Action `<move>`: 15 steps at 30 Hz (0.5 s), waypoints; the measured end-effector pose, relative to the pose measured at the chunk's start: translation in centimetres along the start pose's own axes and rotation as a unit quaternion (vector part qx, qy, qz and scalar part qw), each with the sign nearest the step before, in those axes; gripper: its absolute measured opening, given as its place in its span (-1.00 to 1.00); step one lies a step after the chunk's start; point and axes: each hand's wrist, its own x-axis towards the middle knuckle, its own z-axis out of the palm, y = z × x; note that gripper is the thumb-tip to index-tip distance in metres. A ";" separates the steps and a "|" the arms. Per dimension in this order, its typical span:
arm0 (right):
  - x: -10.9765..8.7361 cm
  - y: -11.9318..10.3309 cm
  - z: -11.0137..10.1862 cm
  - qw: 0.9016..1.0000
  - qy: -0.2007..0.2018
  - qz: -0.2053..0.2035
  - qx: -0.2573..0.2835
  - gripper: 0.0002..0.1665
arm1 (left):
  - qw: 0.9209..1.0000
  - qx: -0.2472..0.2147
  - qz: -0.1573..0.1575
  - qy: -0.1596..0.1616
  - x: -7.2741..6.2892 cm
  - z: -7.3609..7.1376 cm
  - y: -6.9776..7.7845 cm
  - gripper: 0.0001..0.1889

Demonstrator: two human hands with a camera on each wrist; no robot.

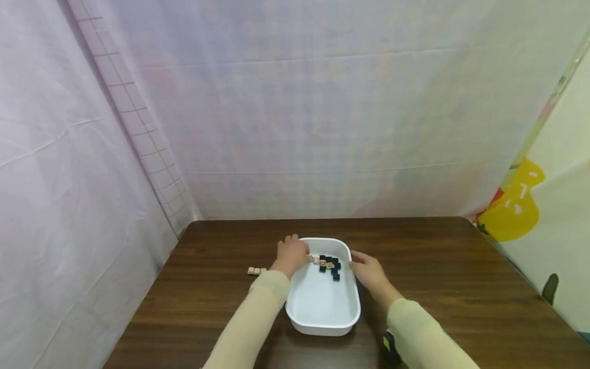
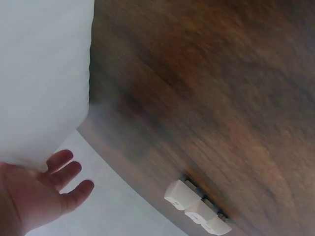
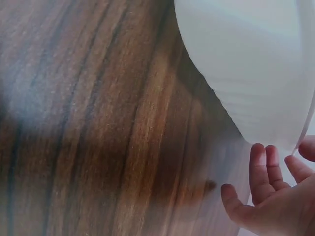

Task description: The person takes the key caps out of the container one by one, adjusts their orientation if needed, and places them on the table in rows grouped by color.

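A white rectangular tub [image 1: 322, 302] sits on the table between both hands. Inside, toward its far end, lie several black keycaps [image 1: 335, 271] and a few cream ones [image 1: 329, 265]. My left hand [image 1: 293, 254] reaches over the tub's far left rim; in the left wrist view three of its fingers [image 2: 74, 196] extend outside the wall. Its thumb and index finger are hidden there, so I cannot tell what they hold. With thumb and fingers on either side of the rim, my right hand [image 3: 280, 201] grips the tub's right wall.
On the table [image 1: 207, 307] left of the tub, three cream keycaps [image 2: 197, 211] with dark undersides stand in a row. A black object with a yellow patch [image 1: 389, 346] is by the right sleeve. Pale curtains [image 1: 322, 128] hang behind the table's far edge.
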 end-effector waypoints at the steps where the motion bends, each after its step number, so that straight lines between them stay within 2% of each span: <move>1: 0.0 0.0 0.0 1.000 -0.002 0.005 0.008 -0.44 | 1.000 0.012 -0.001 0.000 0.0 0.0 0.1 -0.77; 7: 0.0 0.1 0.0 1.000 0.010 -0.002 0.003 -0.46 | 0.995 0.097 0.005 -0.002 0.2 0.1 0.9 -0.79; 15: -0.2 0.1 0.0 1.000 0.013 -0.004 0.002 -0.47 | 0.996 0.084 0.001 -0.020 0.4 0.1 1.0 -0.79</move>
